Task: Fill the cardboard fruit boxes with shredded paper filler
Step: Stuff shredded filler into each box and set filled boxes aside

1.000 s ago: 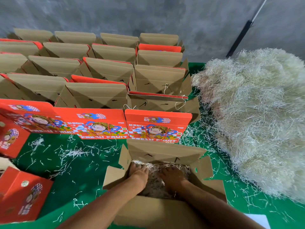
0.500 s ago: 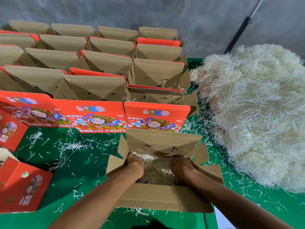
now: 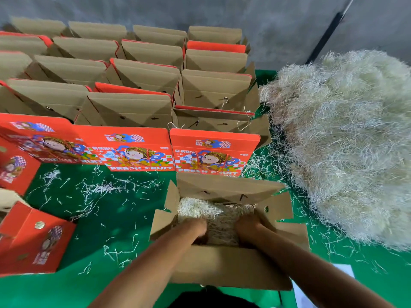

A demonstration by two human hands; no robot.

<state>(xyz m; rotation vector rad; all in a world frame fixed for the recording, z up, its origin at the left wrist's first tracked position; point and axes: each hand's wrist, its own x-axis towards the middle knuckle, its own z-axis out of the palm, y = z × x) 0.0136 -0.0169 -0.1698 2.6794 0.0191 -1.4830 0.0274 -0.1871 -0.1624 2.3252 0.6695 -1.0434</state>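
In the lower centre of the frame both hands reach down into the open cardboard fruit box [image 3: 229, 266], left hand [image 3: 195, 228] and right hand [image 3: 248, 226] flanking the shredded paper filler [image 3: 213, 218]; their fingers are buried, grip unreadable; the loose filler heap [image 3: 347, 147] lies at right, nearer the right hand.

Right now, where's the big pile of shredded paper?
In the head view the pile of shredded paper lies on the green table at the right side, just right of the open box both hands are in, against the grey wall.
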